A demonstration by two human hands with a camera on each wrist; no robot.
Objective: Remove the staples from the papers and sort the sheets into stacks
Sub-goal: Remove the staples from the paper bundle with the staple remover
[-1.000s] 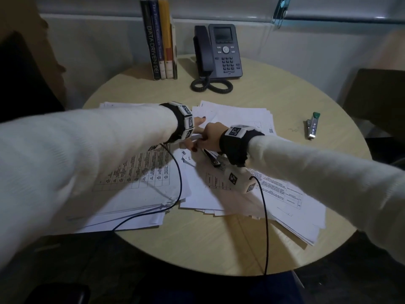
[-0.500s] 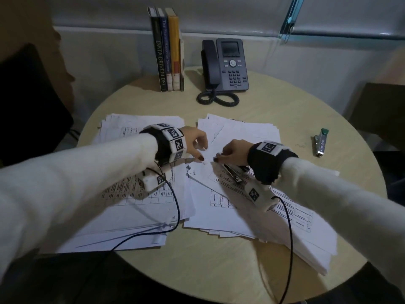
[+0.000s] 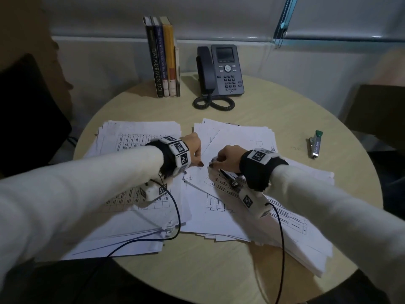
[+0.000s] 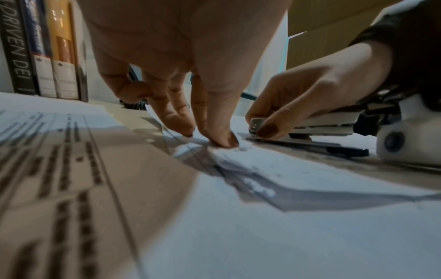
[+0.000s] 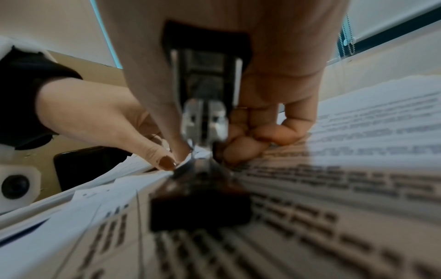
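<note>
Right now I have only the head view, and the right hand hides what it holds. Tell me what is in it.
Observer: The left wrist view shows the right hand gripping a silver stapler, with the thumb on its front end.
Operator: Report where its nose sits.
Observer: In the right wrist view the metal nose points down at the corner of the top sheet.
Operator: Now give me the left hand.
Observer: The left hand presses that corner down with the thumb and a fingertip, right beside the stapler's nose.
</note>
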